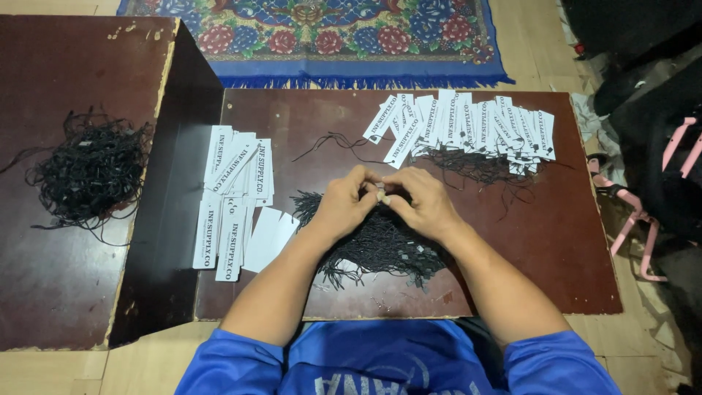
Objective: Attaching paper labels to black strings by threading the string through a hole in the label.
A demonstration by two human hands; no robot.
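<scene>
Nearest the camera are blue sleeves (pixel 380 362), with both forearms reaching out over the low brown table (pixel 556 241). Under the wrists, on the table's near middle, lies a pile of black strings (pixel 380 249). Above that pile the two hands meet. The left hand (pixel 342 203) and right hand (pixel 424 201) touch at the fingertips, both pressed together and pinching one small white tag (pixel 381 193) between them; whether a string is also in the pinch cannot be told.

Left of the pile, near the table's left edge, a loose stack of white tags (pixel 234 201) lies spread out, some face down. Beyond the hands, along the table's far edge, is a row of finished tags (pixel 468 124) with black strings trailing beneath. Left of the table stands a second, higher table (pixel 51 292) bearing a tangle of black strings (pixel 91 168). Past the far edge lies a patterned rug (pixel 329 33).
</scene>
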